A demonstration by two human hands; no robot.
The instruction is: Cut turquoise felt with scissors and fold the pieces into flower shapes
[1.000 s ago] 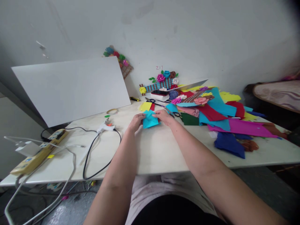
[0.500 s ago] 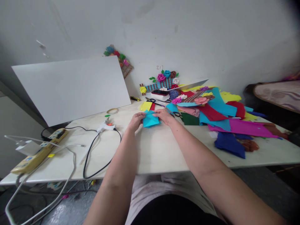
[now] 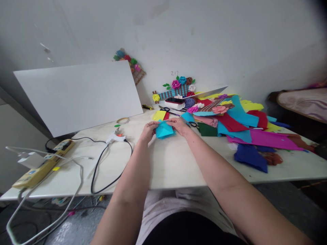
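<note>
A small folded piece of light-blue paper [image 3: 165, 130], possibly crepe paper, is held between my hands near the middle of the white table [image 3: 176, 163]. My left hand [image 3: 150, 130] pinches its left edge. On the other side, the fingers of my right hand [image 3: 178, 126] are closed on its upper right corner. Just beyond the blue piece lie a yellow piece [image 3: 158, 115] and a red piece [image 3: 166, 116]. Scissors with dark handles [image 3: 193, 124] rest to the right of my right hand, partly hidden by it.
A glue gun [image 3: 116, 136] with a black cord and a power strip [image 3: 46, 165] lie on the left. A tape roll [image 3: 122, 120] sits before a leaning white board [image 3: 81, 97]. Coloured sheets [image 3: 235, 119] are heaped on the right, beside a phone [image 3: 175, 101] and a flower-covered fence craft [image 3: 176, 91].
My right fingers have shifted slightly left along the top of the blue paper. Its upper edge looks a little more folded over. The rest is unchanged.
</note>
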